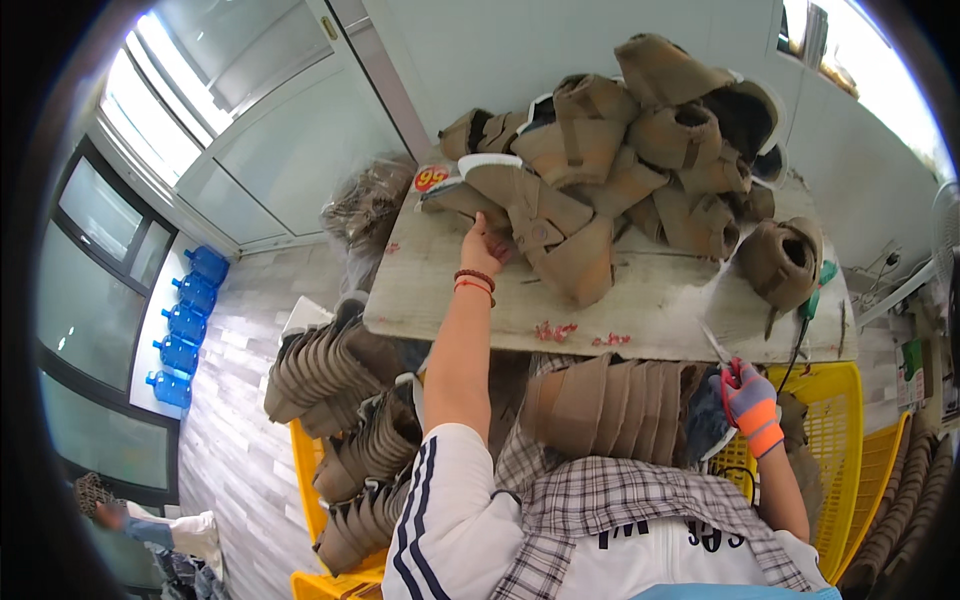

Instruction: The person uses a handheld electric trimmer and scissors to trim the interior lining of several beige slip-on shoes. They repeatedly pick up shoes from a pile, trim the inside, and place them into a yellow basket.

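Note:
My left hand, bare with beaded bracelets, is closed on the edge of a brown shoe upper at the table's left side. Beside it, another upper with a strap and a white rim lies in front of a heap of similar brown uppers. In an orange and grey glove, my right hand is closed round red-handled scissors, at the near right table edge. The blades point up over the tabletop. A nested row of uppers rests just in front of my body.
The worn white table also bears a single upper and a green-handled tool with a black cord. Yellow crates stand on both sides, with stacked uppers at left. Blue water bottles line the left wall.

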`<state>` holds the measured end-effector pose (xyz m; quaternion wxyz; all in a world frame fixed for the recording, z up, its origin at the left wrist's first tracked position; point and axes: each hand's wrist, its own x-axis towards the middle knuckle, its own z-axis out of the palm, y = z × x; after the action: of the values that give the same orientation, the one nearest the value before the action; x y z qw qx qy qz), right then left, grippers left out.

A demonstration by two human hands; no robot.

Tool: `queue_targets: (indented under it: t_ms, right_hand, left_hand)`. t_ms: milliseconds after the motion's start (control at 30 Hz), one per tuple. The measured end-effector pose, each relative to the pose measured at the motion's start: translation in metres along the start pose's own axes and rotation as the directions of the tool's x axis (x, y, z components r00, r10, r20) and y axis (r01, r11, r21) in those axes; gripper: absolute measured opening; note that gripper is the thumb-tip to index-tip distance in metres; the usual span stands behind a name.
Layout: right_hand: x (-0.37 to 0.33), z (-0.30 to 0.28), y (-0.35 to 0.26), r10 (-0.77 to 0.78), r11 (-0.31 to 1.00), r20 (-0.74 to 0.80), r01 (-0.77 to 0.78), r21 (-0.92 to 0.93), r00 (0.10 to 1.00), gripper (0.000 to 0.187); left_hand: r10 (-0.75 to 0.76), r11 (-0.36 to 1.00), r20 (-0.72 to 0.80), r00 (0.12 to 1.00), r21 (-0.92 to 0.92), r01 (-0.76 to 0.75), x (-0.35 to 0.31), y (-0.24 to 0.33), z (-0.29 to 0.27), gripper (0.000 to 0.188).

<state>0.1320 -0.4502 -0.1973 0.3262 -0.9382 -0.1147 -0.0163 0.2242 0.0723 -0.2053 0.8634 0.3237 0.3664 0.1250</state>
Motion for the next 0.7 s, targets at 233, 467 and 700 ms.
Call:
queue_targets:
  t_ms: [233,467,700]
  right_hand:
    - [0.085,0.002,-0.044,-0.139,0.862,0.122,0.18,-0.474,0.983,0.03]
    - [0.144,0.052,-0.016,-0.274,0.79,0.322,0.403,-0.462,0.906,0.02]
    - [0.104,0.015,-0.006,-0.591,0.783,-0.198,0.498,-0.372,0.782,0.015]
  left_hand:
    - [0.418,0.828,0.093,0.903,-0.448,-0.337,-0.014,0.016,0.0,0.033]
    - [0.888,0.064,0.383,0.256,0.448,-0.892,-0.076,0.033,-0.105,0.041]
    - [0.646,0.763,0.217,0.732,-0.205,-0.613,-0.125,0.029,-0.18,0.051]
